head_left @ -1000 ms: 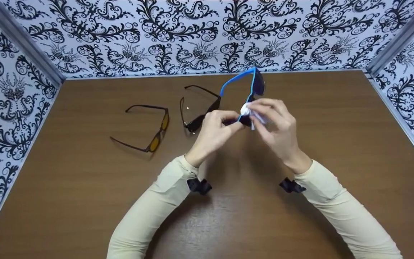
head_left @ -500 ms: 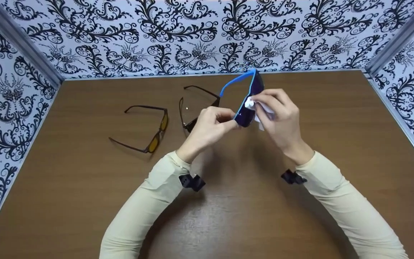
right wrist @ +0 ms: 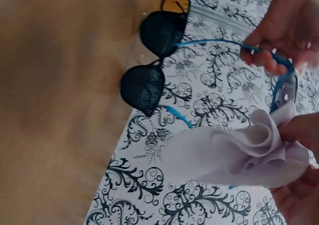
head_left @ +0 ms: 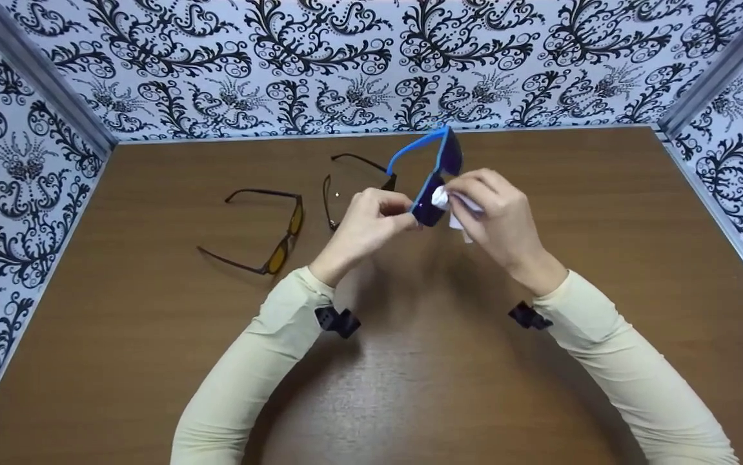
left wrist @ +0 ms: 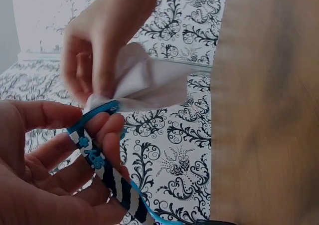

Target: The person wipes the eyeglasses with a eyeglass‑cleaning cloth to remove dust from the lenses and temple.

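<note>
My left hand (head_left: 371,223) grips a pair of blue-framed sunglasses (head_left: 450,154) at one end, near the hinge. Their dark lenses face right and the far blue temple reaches back to the left. In the left wrist view the near temple (left wrist: 117,185) shows a black-and-white striped pattern, with fingers curled round it. A white cloth (right wrist: 224,157) is bunched between the thumb and fingers of my right hand (head_left: 500,219). Part of the cloth lies against the front of the nearer lens, and a loose end hangs below the fingers.
Black sunglasses (right wrist: 143,88) lie on the brown table (head_left: 410,387) behind my left hand, partly hidden by it. Farther left sit dark-framed glasses with yellow lenses (head_left: 277,257), temples unfolded. Patterned panels (head_left: 358,64) rise along the back and sides.
Both hands first shift, the left going left and the right outward, baring the near lens. Then the sunglasses and cloth move slightly left. The glasses on the table stay put.
</note>
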Demonstrator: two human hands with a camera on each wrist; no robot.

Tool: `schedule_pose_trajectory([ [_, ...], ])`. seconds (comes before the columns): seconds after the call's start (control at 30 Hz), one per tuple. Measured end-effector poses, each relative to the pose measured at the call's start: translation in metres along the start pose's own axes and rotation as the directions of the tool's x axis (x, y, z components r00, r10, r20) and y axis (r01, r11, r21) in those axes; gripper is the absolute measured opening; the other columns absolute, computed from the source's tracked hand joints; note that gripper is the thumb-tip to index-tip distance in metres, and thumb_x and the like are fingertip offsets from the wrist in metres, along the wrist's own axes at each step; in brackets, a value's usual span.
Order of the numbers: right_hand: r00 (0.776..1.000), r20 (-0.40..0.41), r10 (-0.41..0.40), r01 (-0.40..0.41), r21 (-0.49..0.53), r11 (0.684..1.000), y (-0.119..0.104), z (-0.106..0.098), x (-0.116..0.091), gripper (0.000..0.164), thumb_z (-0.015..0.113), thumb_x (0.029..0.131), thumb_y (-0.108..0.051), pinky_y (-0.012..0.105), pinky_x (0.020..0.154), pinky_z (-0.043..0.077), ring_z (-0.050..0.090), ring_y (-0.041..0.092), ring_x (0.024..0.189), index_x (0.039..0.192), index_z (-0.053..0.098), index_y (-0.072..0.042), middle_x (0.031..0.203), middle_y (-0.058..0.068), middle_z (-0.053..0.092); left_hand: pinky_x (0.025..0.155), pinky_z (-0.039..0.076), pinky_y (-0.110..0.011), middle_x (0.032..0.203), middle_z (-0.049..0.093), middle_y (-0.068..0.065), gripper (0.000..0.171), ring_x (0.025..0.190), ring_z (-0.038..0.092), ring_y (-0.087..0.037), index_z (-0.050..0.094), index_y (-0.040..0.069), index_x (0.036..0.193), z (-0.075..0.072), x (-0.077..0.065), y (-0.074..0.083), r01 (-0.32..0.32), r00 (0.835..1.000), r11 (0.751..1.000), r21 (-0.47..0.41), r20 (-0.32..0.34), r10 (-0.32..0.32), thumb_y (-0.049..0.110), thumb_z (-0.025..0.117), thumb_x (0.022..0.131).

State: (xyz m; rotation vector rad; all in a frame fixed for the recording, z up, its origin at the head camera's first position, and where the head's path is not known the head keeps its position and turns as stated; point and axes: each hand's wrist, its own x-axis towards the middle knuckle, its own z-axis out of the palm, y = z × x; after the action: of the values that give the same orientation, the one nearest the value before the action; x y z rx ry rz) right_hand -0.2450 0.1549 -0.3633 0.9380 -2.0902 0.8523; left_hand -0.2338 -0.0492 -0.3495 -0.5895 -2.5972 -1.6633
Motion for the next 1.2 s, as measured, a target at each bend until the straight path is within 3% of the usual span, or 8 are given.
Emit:
schedule_pose_trajectory([
  [0.13, 0.999, 0.018, -0.033, 0.033, 0.029, 0.999, -0.007, 0.004, 0.001, 0.013, 0.07, 0.082, 0.005, 0.037, 0.078, 0.053, 0.062, 0.027, 0.085, 0.095, 0.069, 0.001, 0.091, 0.013, 0.065, 0.06, 0.037, -0.024, 0.066, 0.063, 0.006, 0.008, 0.062, 0.049, -0.007, 0.075, 0.008, 0.079, 0.003, 0.002, -0.001, -0.023, 1.0, 0.996, 0.09, 0.015, 0.022, 0.013, 0.069, 0.079],
  [0.27, 0.985, 0.132, -0.113, 0.109, 0.043, 0.993, -0.008, 0.006, -0.007, 0.014, 0.071, 0.082, 0.003, 0.037, 0.076, 0.054, 0.063, 0.027, 0.084, 0.096, 0.068, 0.001, 0.092, 0.014, 0.064, 0.061, 0.038, -0.024, 0.068, 0.063, 0.006, 0.008, 0.065, 0.049, -0.008, 0.075, 0.008, 0.079, 0.0, 0.002, -0.004, 0.021, 1.0, 0.997, 0.07, 0.004, -0.021, 0.013, 0.068, 0.079],
  [0.33, 0.982, 0.163, -0.096, 0.092, 0.026, 0.995, -0.004, 0.004, -0.011, 0.013, 0.071, 0.083, 0.002, 0.036, 0.075, 0.054, 0.063, 0.025, 0.083, 0.096, 0.068, 0.0, 0.092, 0.013, 0.064, 0.061, 0.038, -0.024, 0.068, 0.064, 0.006, 0.008, 0.065, 0.049, -0.009, 0.076, 0.009, 0.078, -0.002, 0.002, -0.005, 0.043, 0.999, 0.998, 0.056, 0.008, -0.044, 0.013, 0.069, 0.079],
  [0.53, 0.997, 0.071, 0.015, -0.014, -0.017, 1.0, 0.001, 0.001, -0.006, 0.013, 0.07, 0.083, 0.005, 0.036, 0.076, 0.054, 0.063, 0.024, 0.084, 0.096, 0.068, 0.001, 0.091, 0.012, 0.064, 0.062, 0.038, -0.025, 0.066, 0.063, 0.006, 0.01, 0.065, 0.049, -0.01, 0.075, 0.008, 0.078, 0.0, 0.003, -0.004, -0.006, 0.996, 0.99, 0.138, 0.094, -0.007, 0.015, 0.069, 0.08],
  [0.73, 0.982, 0.114, -0.153, 0.151, 0.03, 0.988, -0.01, 0.006, -0.008, 0.018, 0.073, 0.081, 0.003, 0.038, 0.076, 0.054, 0.062, 0.028, 0.084, 0.097, 0.066, 0.002, 0.092, 0.015, 0.062, 0.058, 0.036, -0.024, 0.065, 0.061, 0.004, 0.011, 0.062, 0.048, -0.009, 0.075, 0.007, 0.08, -0.003, 0.004, -0.003, -0.065, 0.995, 0.988, 0.143, 0.078, 0.055, 0.015, 0.068, 0.082],
  [0.8, 0.978, 0.137, -0.158, 0.157, 0.019, 0.987, -0.011, 0.004, -0.011, 0.019, 0.074, 0.08, 0.003, 0.038, 0.075, 0.055, 0.063, 0.028, 0.083, 0.097, 0.066, 0.002, 0.092, 0.015, 0.062, 0.058, 0.037, -0.023, 0.066, 0.062, 0.004, 0.011, 0.062, 0.048, -0.009, 0.076, 0.007, 0.081, -0.006, 0.003, -0.002, -0.075, 0.995, 0.99, 0.12, 0.073, 0.067, 0.015, 0.068, 0.082],
  [1.03, 0.999, 0.01, 0.035, -0.034, -0.035, 0.999, -0.011, -0.001, -0.007, 0.013, 0.07, 0.083, 0.004, 0.039, 0.075, 0.054, 0.063, 0.026, 0.082, 0.095, 0.067, 0.001, 0.09, 0.013, 0.063, 0.058, 0.036, -0.024, 0.064, 0.061, 0.005, 0.012, 0.06, 0.047, -0.008, 0.075, 0.007, 0.078, -0.008, -0.003, 0.001, -0.141, 0.982, 0.979, 0.15, 0.144, 0.12, 0.013, 0.066, 0.083],
  [1.2, 0.996, 0.046, -0.082, 0.081, 0.026, 0.996, -0.02, 0.002, -0.008, 0.016, 0.071, 0.081, 0.004, 0.04, 0.076, 0.054, 0.061, 0.028, 0.085, 0.097, 0.066, 0.001, 0.092, 0.015, 0.061, 0.057, 0.034, -0.024, 0.062, 0.056, 0.006, 0.012, 0.059, 0.045, -0.008, 0.073, 0.007, 0.076, -0.006, -0.005, 0.004, -0.171, 0.98, 0.963, 0.207, 0.137, 0.144, 0.014, 0.065, 0.083],
])
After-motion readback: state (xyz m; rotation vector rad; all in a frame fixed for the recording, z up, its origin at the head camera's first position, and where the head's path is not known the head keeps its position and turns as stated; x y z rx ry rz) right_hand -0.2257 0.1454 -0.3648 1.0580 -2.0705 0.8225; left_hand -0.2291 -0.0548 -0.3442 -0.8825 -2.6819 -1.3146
